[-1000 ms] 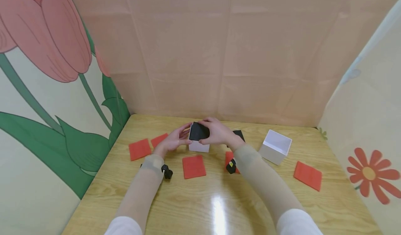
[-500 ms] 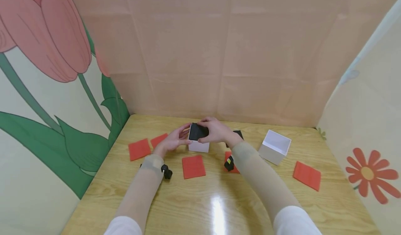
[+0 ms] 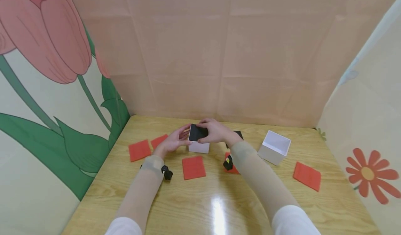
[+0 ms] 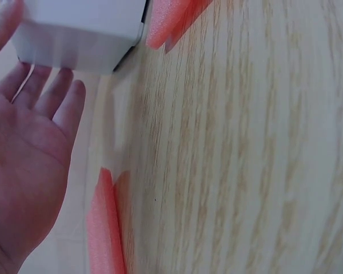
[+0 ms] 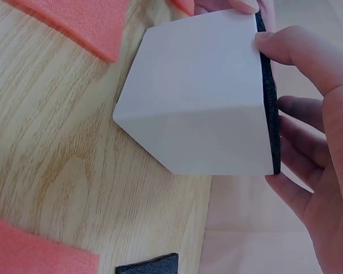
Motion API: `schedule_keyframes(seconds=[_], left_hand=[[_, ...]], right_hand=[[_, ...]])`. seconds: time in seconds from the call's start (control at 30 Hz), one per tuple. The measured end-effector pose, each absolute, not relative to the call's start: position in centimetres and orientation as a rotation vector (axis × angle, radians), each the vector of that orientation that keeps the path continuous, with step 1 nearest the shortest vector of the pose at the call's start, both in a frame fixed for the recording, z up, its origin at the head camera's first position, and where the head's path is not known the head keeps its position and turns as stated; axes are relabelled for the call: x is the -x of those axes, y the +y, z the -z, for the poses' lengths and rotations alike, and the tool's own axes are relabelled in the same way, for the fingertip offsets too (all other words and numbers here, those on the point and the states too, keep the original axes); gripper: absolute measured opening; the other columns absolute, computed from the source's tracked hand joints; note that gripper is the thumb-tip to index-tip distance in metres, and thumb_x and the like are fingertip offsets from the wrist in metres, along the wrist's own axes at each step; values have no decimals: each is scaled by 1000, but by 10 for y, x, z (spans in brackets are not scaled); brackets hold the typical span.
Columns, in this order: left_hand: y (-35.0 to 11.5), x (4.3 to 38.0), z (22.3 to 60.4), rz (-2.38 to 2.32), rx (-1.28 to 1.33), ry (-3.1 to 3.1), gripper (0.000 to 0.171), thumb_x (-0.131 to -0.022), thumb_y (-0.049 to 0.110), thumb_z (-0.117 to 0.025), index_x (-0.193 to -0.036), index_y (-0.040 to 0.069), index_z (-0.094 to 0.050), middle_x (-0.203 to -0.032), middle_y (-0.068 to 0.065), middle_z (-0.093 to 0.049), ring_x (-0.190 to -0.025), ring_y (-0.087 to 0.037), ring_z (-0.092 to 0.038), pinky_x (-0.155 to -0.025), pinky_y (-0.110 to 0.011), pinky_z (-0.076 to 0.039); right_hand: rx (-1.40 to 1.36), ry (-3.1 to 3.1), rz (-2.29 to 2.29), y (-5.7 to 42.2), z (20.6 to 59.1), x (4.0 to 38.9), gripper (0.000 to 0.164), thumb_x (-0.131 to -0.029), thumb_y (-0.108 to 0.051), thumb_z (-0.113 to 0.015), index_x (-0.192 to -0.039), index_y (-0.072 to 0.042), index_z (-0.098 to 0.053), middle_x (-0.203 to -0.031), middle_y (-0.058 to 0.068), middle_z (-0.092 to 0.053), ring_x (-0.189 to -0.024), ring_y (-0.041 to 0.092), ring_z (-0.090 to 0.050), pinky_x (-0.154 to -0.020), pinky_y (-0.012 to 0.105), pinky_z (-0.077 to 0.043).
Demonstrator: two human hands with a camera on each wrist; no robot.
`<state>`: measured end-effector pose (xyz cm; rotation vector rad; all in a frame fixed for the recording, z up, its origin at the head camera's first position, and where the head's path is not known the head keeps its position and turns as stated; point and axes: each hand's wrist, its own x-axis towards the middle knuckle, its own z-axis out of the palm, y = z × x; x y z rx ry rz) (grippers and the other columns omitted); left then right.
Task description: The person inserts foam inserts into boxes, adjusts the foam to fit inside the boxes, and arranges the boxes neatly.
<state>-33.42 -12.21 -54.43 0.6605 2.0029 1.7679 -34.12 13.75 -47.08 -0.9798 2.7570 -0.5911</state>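
A small white box (image 3: 199, 148) stands at the table's back centre with a black foam sheet (image 3: 196, 132) across its top. My left hand (image 3: 171, 141) holds the box's left side, thumb at the front and fingers farther back. In the left wrist view its fingertips lie against the white wall. Over the top, my right hand (image 3: 217, 131) grips the foam sheet between thumb and fingers. Seen from the right wrist, the sheet's dark edge (image 5: 270, 103) runs along the rim, with the right thumb (image 5: 280, 45) at one corner. The box's inside is hidden under the sheet.
A second white box (image 3: 275, 147) stands open-topped at the right. Several red foam squares lie about the table, one (image 3: 194, 167) in front of the box and one (image 3: 307, 176) far right. Another black foam sheet (image 3: 239, 134) lies partly behind my right arm.
The black foam sheet has sunk slightly and lies flatter over the box top. My right hand has shifted a little left and down with it; the left hand keeps its place.
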Motion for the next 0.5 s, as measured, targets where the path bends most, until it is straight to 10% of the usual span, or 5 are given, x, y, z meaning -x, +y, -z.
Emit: schedule_keyframes(seconds=[0.5], left_hand=[[-121, 335, 547, -1766, -669, 2014, 90, -99, -8, -71, -171, 5, -19, -175, -19, -23, -159, -37, -26, -128, -46, -27]], right_hand=[[1019, 2741, 519, 141, 472, 339, 79, -91, -47, -82, -157, -12, -57, -159, 13, -51, -146, 36, -46, -119, 52, -41]])
